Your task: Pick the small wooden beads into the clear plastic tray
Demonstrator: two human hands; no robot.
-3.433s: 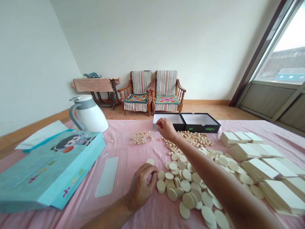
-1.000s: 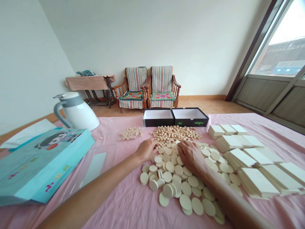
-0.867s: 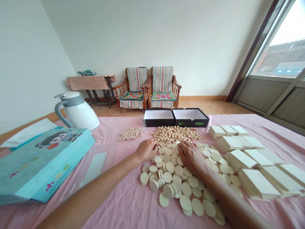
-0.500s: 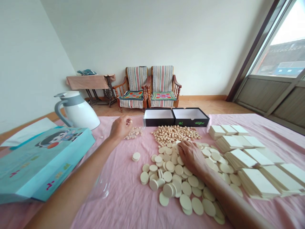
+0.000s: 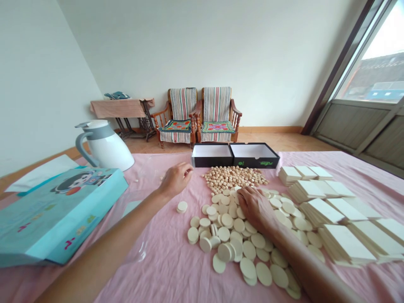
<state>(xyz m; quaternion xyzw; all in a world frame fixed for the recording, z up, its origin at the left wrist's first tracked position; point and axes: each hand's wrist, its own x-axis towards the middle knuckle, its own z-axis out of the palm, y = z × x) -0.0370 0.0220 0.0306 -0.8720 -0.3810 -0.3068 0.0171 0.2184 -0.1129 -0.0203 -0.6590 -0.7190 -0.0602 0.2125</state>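
My left hand [image 5: 177,180] hovers over the cloth left of a heap of small blocky wooden pieces [image 5: 233,179]. Its fingers are curled and pressed together; whatever they hold, if anything, is hidden. Behind it a scatter of small pale pieces is mostly covered. My right hand [image 5: 255,205] lies palm down on a spread of round wooden discs [image 5: 227,219], at their border with the small pieces. Its fingers stretch forward and bend down onto the discs, fingertips partly hidden. A short stack of discs [image 5: 182,206] sits apart, below my left hand.
Two open black boxes [image 5: 235,163] stand behind the wooden pieces. Stacked rectangular wooden boards [image 5: 347,248] line the right. On the left are a light-blue box [image 5: 63,210], a white jug [image 5: 109,147] and clear plastic [image 5: 140,248]. A pink cloth [image 5: 170,261] covers the surface.
My left hand has moved right and slightly nearer, away from the small scatter. A small piece showed at its fingertips before; now none shows. My right hand stays on the discs.
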